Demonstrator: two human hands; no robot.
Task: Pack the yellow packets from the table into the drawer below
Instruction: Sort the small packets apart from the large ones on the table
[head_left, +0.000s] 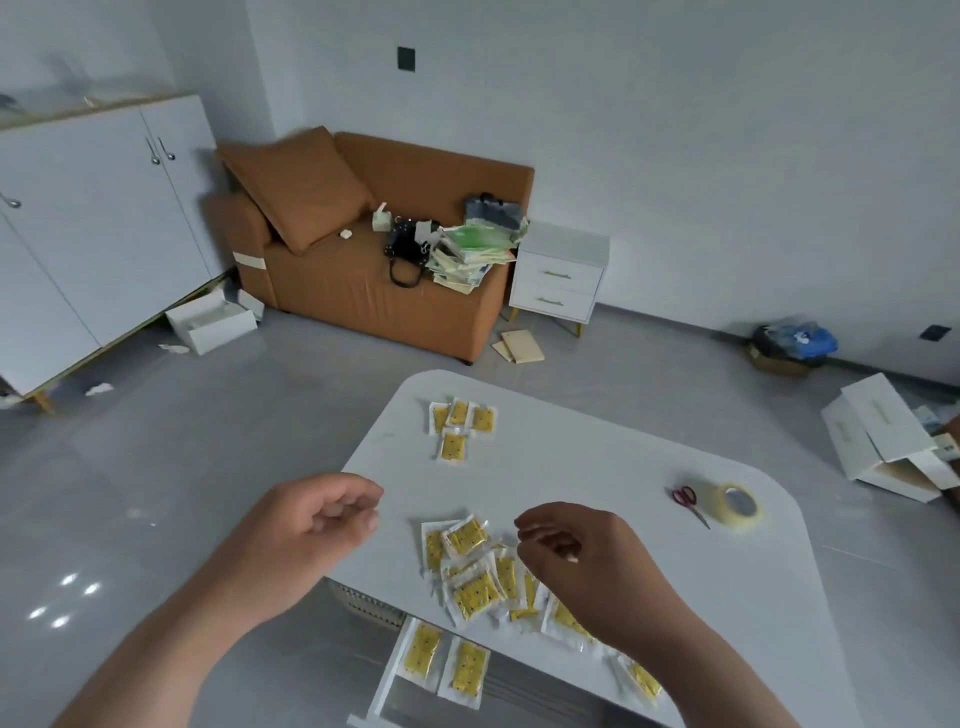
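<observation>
Nearest you, the open drawer (387, 680) holds two yellow packets (422, 652). Your left hand (322, 525) and right hand (582, 556) hover, fingers loosely curled and holding nothing, by the packet pile (472, 571) on the table (597, 457). Four more packets (460, 423) lie farther back.

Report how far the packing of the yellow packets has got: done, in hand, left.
Done: two packets lie in the open drawer. In hand: nothing; the left hand and right hand hover loosely curled above the table, the right over the near pile. Left: that pile and the four packets near the far edge.
</observation>
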